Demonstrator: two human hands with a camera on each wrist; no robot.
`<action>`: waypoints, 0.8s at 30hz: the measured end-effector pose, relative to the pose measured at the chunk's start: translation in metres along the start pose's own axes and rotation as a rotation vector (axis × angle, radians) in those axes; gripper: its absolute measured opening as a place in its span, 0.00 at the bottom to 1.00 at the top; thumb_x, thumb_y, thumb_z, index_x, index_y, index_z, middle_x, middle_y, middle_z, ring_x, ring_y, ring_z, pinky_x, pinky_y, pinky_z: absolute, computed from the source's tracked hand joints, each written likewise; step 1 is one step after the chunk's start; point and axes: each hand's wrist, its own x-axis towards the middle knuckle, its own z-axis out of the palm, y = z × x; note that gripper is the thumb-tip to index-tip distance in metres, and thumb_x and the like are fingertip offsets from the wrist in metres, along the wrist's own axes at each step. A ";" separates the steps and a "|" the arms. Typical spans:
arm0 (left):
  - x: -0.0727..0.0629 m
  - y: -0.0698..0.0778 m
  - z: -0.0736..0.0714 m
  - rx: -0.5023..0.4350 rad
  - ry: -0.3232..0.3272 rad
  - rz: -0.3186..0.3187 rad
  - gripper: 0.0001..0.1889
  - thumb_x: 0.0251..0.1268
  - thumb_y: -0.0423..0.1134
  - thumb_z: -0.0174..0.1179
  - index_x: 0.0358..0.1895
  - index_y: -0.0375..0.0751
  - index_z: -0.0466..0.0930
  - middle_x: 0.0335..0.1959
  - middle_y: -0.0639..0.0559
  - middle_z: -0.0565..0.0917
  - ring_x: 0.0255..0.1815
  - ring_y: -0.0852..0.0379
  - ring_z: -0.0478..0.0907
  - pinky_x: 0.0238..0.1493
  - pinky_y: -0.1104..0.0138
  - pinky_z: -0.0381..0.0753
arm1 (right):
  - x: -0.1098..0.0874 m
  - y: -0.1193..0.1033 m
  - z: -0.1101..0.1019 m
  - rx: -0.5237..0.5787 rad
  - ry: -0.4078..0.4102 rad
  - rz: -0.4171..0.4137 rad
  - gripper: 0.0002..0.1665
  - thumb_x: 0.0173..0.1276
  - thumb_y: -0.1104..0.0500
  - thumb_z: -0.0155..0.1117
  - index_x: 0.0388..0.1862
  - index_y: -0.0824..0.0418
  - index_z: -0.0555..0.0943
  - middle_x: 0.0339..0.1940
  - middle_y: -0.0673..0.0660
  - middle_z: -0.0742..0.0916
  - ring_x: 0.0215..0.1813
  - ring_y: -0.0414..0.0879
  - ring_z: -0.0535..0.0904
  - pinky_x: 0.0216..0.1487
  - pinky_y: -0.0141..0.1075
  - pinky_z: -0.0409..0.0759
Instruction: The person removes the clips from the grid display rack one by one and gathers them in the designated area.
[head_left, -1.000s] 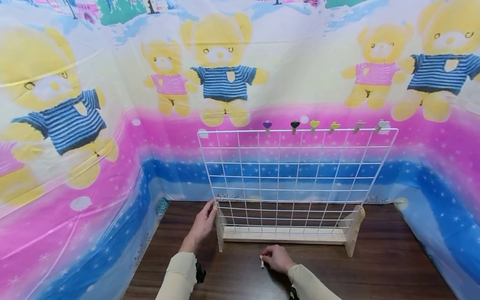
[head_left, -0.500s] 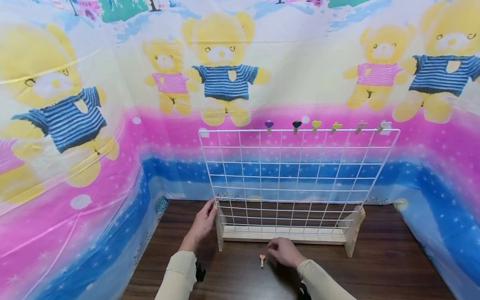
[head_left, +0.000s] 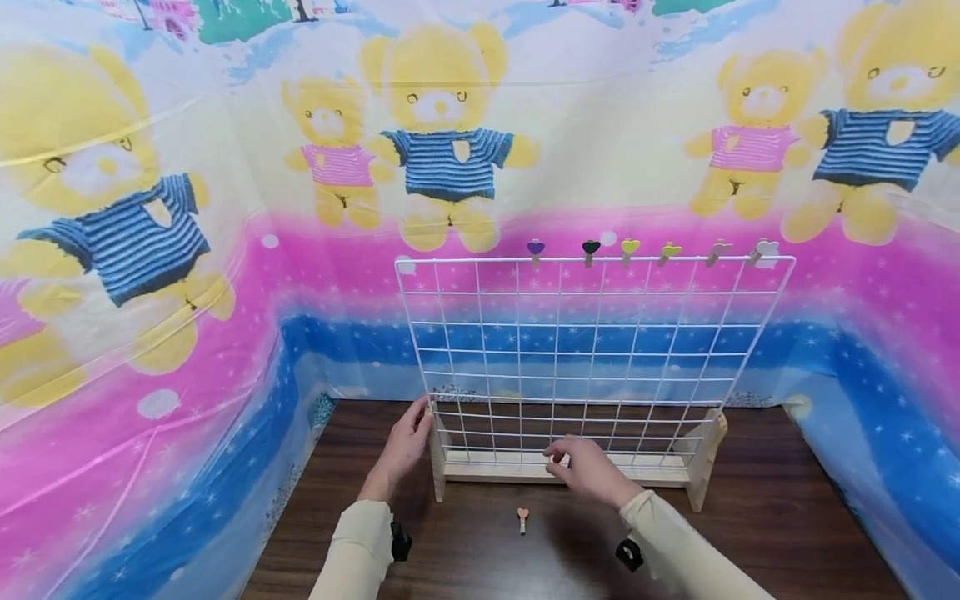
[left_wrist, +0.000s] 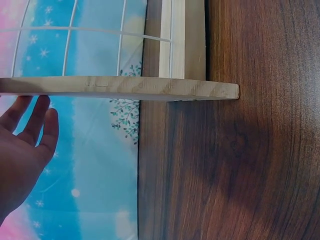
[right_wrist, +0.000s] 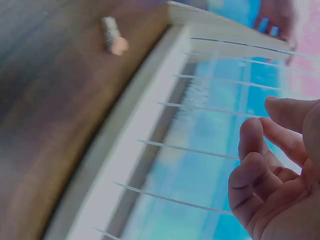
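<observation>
A small wooden clothespin with an orange heart lies on the table in front of the white wire grid. The grid stands upright in a pale wooden base. My right hand hovers before the grid's lower middle, its fingers loosely curled with nothing between them in the right wrist view. At the left, my left hand touches the wooden side post; in the left wrist view its relaxed fingertips meet the post's outer face, and its thumb is out of that frame.
Along the grid's top wire sit several heart clothespins, among them a purple one, a black one and a white one. A bear-printed cloth surrounds the dark wooden table on its back and sides.
My right hand has let go of the orange heart clothespin, leaving it on the table, and has risen up and to the right. My left hand has stayed at the post.
</observation>
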 end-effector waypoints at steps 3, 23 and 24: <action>0.000 0.001 0.000 0.003 0.008 0.009 0.21 0.76 0.39 0.45 0.69 0.43 0.64 0.63 0.37 0.70 0.62 0.41 0.68 0.57 0.48 0.69 | 0.003 -0.009 -0.016 -0.013 0.029 -0.015 0.08 0.64 0.59 0.66 0.41 0.58 0.84 0.33 0.48 0.82 0.31 0.38 0.77 0.33 0.33 0.76; 0.001 0.004 0.001 0.037 0.021 0.002 0.19 0.77 0.40 0.43 0.67 0.47 0.67 0.65 0.39 0.69 0.62 0.42 0.67 0.56 0.48 0.69 | 0.025 -0.058 -0.108 0.000 0.104 -0.037 0.13 0.65 0.58 0.65 0.48 0.57 0.83 0.39 0.51 0.82 0.28 0.36 0.74 0.27 0.31 0.74; 0.001 0.004 0.001 0.039 0.023 0.005 0.19 0.77 0.40 0.43 0.67 0.47 0.67 0.65 0.39 0.69 0.62 0.42 0.67 0.56 0.48 0.69 | 0.026 -0.060 -0.111 0.002 0.106 -0.034 0.13 0.65 0.58 0.65 0.49 0.57 0.83 0.40 0.51 0.81 0.28 0.37 0.74 0.26 0.31 0.74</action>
